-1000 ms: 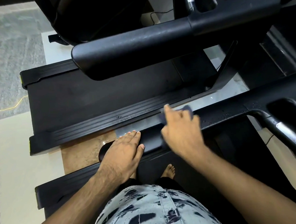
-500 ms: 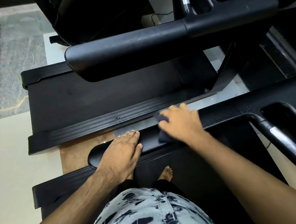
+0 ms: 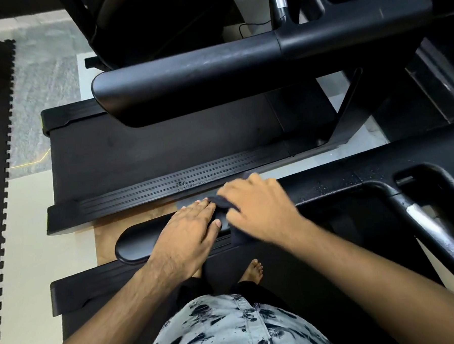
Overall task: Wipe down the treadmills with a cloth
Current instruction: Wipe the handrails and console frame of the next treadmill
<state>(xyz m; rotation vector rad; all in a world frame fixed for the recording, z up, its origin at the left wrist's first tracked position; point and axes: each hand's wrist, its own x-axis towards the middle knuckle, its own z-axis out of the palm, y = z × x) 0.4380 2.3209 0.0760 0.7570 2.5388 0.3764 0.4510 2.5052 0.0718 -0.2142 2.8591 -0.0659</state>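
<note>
One dark crumpled cloth [image 3: 222, 203], apparently gripped by right hand [image 3: 259, 209] fingers [image 3: 237, 189], left hand [image 3: 187, 229] flat.

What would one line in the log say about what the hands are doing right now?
task: wipe treadmills | right hand: holds dark cloth on handrail | left hand: rests flat on handrail
</note>
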